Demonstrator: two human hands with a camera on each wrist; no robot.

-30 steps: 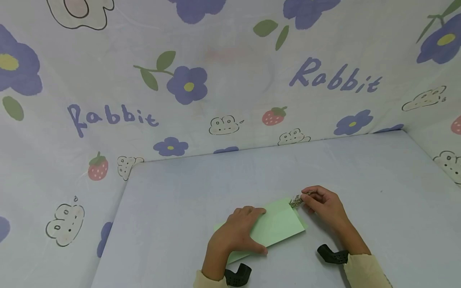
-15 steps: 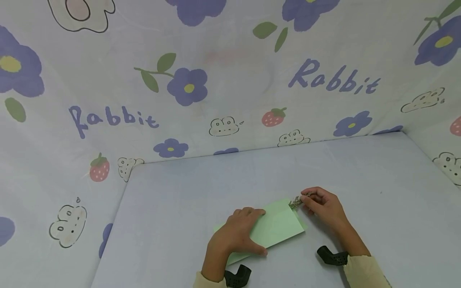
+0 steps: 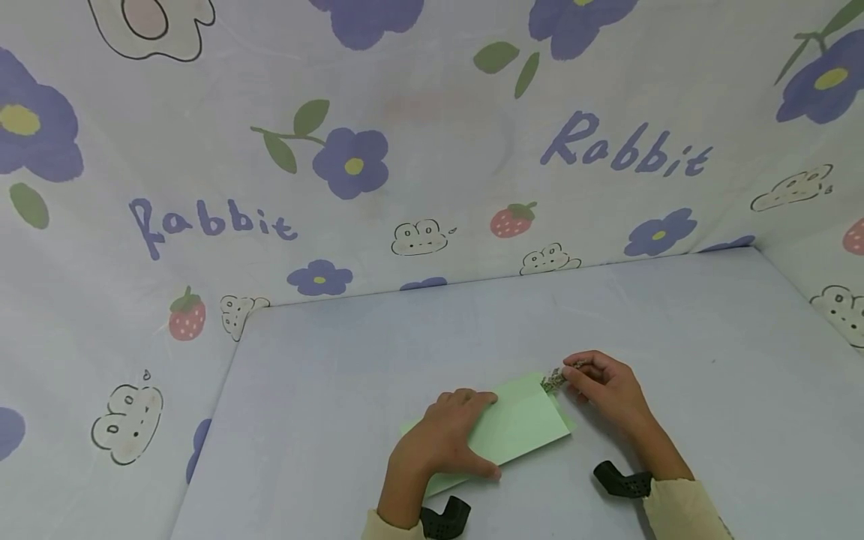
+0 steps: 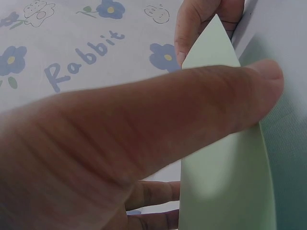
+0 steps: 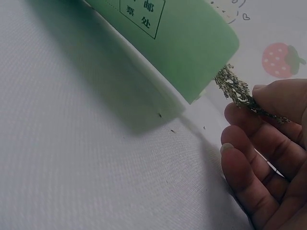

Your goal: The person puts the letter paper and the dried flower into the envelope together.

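Note:
A pale green envelope [image 3: 523, 420] lies slanted low over the table, gripped across its width by my left hand [image 3: 442, 435]. In the left wrist view the thumb [image 4: 144, 120] crosses the near edge of the envelope [image 4: 220, 182], with other fingers at its far side. At the right end my right hand [image 3: 610, 382] pinches a dried plant sprig [image 3: 553, 381] between thumb and forefinger. The right wrist view has the tip of the sprig [image 5: 232, 87] right at the end of the envelope [image 5: 192, 43], which bears a printed box with characters; the tip's far part is hidden.
A white cloth-covered tabletop [image 3: 337, 390] surrounds the hands. Plant crumbs [image 5: 160, 115] lie on it below the envelope. A cloth wall [image 3: 459, 172] printed with flowers, strawberries and rabbits rises behind. Black devices [image 3: 621, 480] sit at both wrists, beside cream sleeves [image 3: 682, 510].

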